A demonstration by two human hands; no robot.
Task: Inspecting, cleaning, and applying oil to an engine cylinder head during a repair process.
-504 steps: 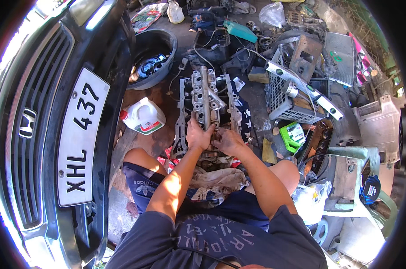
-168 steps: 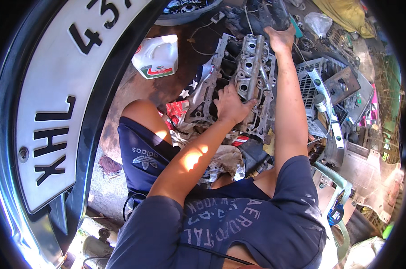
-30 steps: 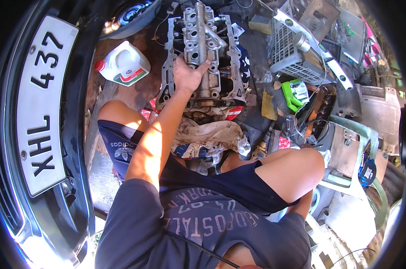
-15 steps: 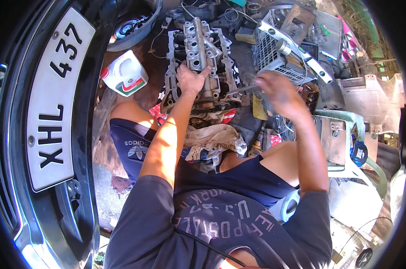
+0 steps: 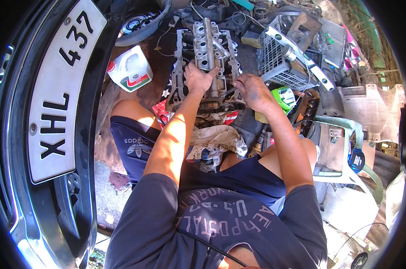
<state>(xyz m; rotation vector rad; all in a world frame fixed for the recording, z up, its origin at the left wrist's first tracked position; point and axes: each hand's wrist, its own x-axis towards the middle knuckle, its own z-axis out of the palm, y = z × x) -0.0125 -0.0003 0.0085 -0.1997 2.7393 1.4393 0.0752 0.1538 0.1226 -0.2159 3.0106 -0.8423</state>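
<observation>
A grey metal cylinder head [image 5: 204, 48] lies in front of me, its long ribbed middle pointing away. My left hand [image 5: 199, 79] grips the near half of that middle section, thumb spread to the right and fingers curled over the left side. My right hand [image 5: 254, 91] is closed around a thin metal tool [image 5: 229, 93], whose slim end reaches left to the near right part of the cylinder head. The grip hides the rest of the tool, so its exact kind is unclear. Under the near end sits a crumpled, stained rag [image 5: 218, 138].
A white jug [image 5: 130, 69] with a red cap stands left, below a grey tub [image 5: 160, 22] of parts. A grey plastic crate [image 5: 274, 62] holds a metal bar at the right. Beside it lies a green packet [image 5: 284, 98]. A car bumper [image 5: 84, 197] borders my left side.
My right hand has moved left with the tool, closer to the cylinder head, uncovering the green packet. My left hand keeps its hold. The whole view has shifted slightly.
</observation>
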